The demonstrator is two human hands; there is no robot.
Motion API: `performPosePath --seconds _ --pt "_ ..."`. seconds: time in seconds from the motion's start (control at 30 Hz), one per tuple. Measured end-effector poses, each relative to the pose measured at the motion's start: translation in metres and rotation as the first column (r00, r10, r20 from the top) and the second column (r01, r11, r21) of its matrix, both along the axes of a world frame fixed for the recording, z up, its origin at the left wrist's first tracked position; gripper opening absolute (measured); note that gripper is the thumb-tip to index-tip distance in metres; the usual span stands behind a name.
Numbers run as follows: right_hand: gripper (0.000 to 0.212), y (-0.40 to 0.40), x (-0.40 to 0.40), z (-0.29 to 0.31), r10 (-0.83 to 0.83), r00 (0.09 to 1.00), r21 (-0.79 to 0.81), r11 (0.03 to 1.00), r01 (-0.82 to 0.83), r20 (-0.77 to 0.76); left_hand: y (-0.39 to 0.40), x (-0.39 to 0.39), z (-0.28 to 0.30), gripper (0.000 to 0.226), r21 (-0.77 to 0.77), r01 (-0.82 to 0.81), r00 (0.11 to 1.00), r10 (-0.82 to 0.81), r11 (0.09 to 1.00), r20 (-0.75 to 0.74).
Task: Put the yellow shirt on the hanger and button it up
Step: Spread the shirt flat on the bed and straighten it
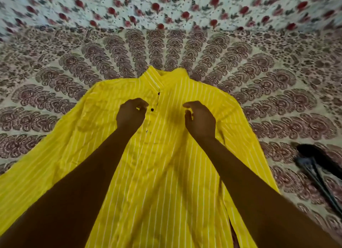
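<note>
Your forearms reach over the yellow shirt (166, 164); left hand (130, 114) and right hand (200, 119) hover with fingers loosely curled, empty, beside the placket. Buttoning looks underway; next, pinch the button (152, 109).

A patterned bedsheet (259, 66) covers the surface — a rose-print cloth (166, 5) lies beyond it.

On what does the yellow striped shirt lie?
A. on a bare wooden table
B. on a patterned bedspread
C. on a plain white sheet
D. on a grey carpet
B: the yellow shirt lies spread flat on a patterned bedspread printed with dark red-brown motifs that show on every side of it.
</note>
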State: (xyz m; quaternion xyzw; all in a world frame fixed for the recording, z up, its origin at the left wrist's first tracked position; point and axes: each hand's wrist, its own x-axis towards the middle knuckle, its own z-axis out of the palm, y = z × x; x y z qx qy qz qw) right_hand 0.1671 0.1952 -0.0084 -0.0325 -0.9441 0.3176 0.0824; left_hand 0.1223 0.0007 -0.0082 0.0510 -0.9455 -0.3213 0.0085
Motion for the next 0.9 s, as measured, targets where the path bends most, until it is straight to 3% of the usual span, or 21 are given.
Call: performPosePath --seconds 0.13,0.2,0.3,0.37,0.43,0.47,0.57,0.63,0.7,0.77,0.83,0.9 --pt "0.035 -0.009 -0.082 -0.009 -0.059 0.998 0.123 0.991 0.054 0.038 -0.013 -0.077 -0.021 0.026 -0.031 0.047 0.998 -0.047 0.998 -0.03" --pt "0.037 -0.009 -0.118 -0.014 -0.066 0.996 0.17 0.984 0.055 0.061 -0.015 -0.111 -0.031 0.041 -0.06 0.186 0.982 -0.188 0.981 -0.032" --pt "0.05 -0.006 -0.159 -0.025 0.102 0.984 0.283 0.949 -0.14 0.146 -0.008 -0.148 -0.04 0.062 -0.267 0.489 0.87 -0.487 0.83 0.079" --pt "0.069 -0.005 -0.179 -0.035 0.203 0.931 0.35 0.885 -0.306 0.303 -0.003 -0.167 -0.044 0.065 -0.463 0.547 0.822 -0.553 0.698 0.137" --pt "0.077 -0.005 -0.192 -0.043 0.205 0.883 0.355 0.859 -0.369 0.422 0.0 -0.181 -0.047 0.059 -0.604 0.548 0.807 -0.555 0.578 0.202" --pt "0.072 -0.005 -0.2 -0.046 0.205 0.876 0.351 0.857 -0.376 0.437 0.0 -0.186 -0.048 0.055 -0.592 0.553 0.807 -0.553 0.587 0.206" --pt "0.048 -0.001 -0.216 -0.042 0.278 0.9 0.239 0.899 -0.367 0.334 -0.005 -0.197 -0.042 0.033 -0.355 0.57 0.817 -0.555 0.741 0.154" --pt "0.038 -0.001 -0.221 -0.035 0.248 0.945 0.085 0.959 -0.271 0.212 -0.011 -0.203 -0.034 0.027 -0.189 0.469 0.883 -0.466 0.863 0.066" --pt "0.031 -0.007 -0.223 -0.031 0.144 0.986 0.048 0.988 -0.149 0.089 -0.014 -0.207 -0.03 0.028 -0.109 0.323 0.944 -0.328 0.94 -0.033" --pt "0.039 -0.019 -0.22 -0.033 0.111 0.992 0.041 0.993 -0.113 0.058 -0.012 -0.206 -0.035 0.028 -0.137 0.171 0.978 -0.184 0.976 -0.095" --pt "0.062 -0.03 -0.21 -0.038 0.228 0.96 -0.024 0.973 -0.228 0.165 -0.008 -0.197 -0.044 0.036 -0.163 0.068 0.99 -0.087 0.984 -0.109" --pt "0.074 -0.029 -0.192 -0.045 0.296 0.92 0.019 0.95 -0.312 0.257 -0.003 -0.177 -0.052 0.048 -0.129 0.131 0.988 -0.141 0.983 -0.071"
